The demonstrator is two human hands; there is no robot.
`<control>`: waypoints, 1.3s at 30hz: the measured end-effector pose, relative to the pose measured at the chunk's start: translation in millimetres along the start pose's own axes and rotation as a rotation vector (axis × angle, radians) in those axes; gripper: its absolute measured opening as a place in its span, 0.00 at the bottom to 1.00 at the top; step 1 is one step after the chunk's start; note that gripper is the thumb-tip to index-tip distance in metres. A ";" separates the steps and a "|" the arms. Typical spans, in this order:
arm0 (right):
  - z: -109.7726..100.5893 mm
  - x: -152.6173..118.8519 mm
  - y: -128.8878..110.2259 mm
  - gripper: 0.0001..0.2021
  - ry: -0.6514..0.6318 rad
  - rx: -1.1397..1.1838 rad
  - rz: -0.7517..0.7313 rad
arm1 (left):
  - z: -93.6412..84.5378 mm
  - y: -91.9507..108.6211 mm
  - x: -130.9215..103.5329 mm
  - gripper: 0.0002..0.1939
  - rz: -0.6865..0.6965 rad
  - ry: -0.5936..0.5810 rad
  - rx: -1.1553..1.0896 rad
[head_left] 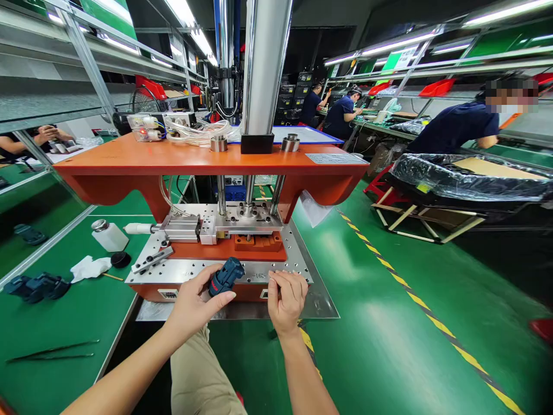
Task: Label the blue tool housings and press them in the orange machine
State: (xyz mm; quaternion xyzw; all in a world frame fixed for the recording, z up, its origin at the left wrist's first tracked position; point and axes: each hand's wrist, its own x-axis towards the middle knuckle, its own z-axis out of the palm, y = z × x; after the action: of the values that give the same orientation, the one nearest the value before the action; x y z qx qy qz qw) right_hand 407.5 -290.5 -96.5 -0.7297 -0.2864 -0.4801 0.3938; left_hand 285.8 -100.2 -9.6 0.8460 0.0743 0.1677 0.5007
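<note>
Both forearms [129, 369] reach forward. The left hand [195, 301] grips between thumb [223, 300] and fingers [206, 275]; the right hand [286, 301], apart from it, has its fingers curled toward the thumb.

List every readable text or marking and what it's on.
"16" on the steel plate; next character unclear.
Plate's left marking: not clear enough to read.
Red marking on the blue part in the left hand: too small.
Label on the orange beam: too small.
Sheet, upper right: blurred.
</note>
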 end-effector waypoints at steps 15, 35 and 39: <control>-0.2 0.2 0.7 0.08 -0.011 -0.005 -0.014 | 0.3 -2.1 -0.8 0.25 0.012 -0.006 0.010; 0.3 -0.7 1.3 0.07 -0.017 0.002 -0.021 | 2.6 -5.3 -1.8 0.24 0.003 0.009 0.009; 0.8 -0.5 1.4 0.07 -0.013 -0.003 -0.024 | 3.1 -3.2 -2.3 0.24 0.011 0.023 0.012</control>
State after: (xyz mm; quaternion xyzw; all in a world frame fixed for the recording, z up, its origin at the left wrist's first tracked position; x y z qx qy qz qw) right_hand 408.8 -290.7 -97.6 -0.7299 -0.2972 -0.4803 0.3850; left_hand 285.0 -101.8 -14.2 0.8474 0.0763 0.1800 0.4937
